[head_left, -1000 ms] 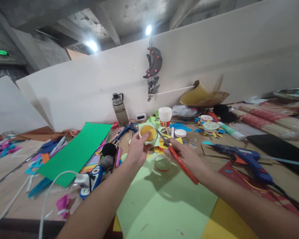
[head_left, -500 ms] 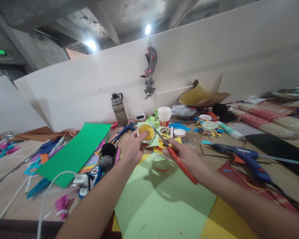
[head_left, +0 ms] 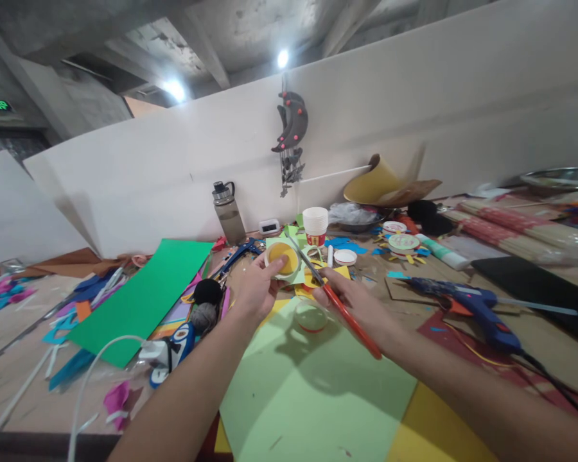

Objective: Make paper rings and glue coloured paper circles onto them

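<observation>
My left hand (head_left: 254, 290) is closed on a small white-rimmed lid with a yellow disc in it (head_left: 280, 256), held up above the table with the thumb pressed on the yellow face. My right hand (head_left: 354, 301) grips red-handled scissors (head_left: 340, 304); their blades point up and left toward the lid. Below both hands a clear round lid with a red rim (head_left: 311, 317) lies on a light green sheet (head_left: 318, 378).
A blue glue gun (head_left: 472, 305) with its cord lies at the right. A dark green sheet (head_left: 144, 295), paper scraps, a grey water bottle (head_left: 227, 212), a stack of paper cups (head_left: 315, 224) and rolled mats (head_left: 510, 231) crowd the table. A white partition stands behind.
Both hands have held nearly still with the lid and the scissors. The hanging moon ornament on the partition has swung and turned.
</observation>
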### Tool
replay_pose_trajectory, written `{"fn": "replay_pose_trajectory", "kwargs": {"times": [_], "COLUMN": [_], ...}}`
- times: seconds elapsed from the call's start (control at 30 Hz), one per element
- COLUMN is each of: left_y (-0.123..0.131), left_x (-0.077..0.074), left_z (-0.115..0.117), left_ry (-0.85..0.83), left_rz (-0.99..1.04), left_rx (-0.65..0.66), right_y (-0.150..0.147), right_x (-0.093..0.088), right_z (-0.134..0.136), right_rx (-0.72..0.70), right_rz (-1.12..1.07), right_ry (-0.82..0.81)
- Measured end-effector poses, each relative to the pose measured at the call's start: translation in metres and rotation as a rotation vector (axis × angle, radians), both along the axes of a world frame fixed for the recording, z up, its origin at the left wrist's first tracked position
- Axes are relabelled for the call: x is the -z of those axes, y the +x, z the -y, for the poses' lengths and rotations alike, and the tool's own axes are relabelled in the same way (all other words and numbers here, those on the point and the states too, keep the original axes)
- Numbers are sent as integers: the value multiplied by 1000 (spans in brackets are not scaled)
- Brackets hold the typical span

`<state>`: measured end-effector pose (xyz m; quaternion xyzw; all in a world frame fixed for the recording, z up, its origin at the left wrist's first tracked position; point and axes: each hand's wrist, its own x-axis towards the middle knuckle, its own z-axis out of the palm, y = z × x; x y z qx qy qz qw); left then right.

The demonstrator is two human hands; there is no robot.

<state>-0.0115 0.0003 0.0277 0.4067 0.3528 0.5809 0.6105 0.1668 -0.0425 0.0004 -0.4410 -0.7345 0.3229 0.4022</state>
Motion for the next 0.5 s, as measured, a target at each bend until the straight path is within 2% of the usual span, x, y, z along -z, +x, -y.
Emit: {"fn": "replay_pose_trajectory", "kwargs": {"times": [0.27, 0.5], "left_y": [-3, -13], "left_x": [-3, -7], "left_z": [0, -5], "left_ry": [33, 59], "left_rz": [-4, -94], "left_rx": [39, 96], "right_y": [-1, 1], "right_x": [-5, -1], "right_z": [1, -1], "right_rx": [34, 23], "right_rz": [50, 80], "right_ry": [7, 8]}}
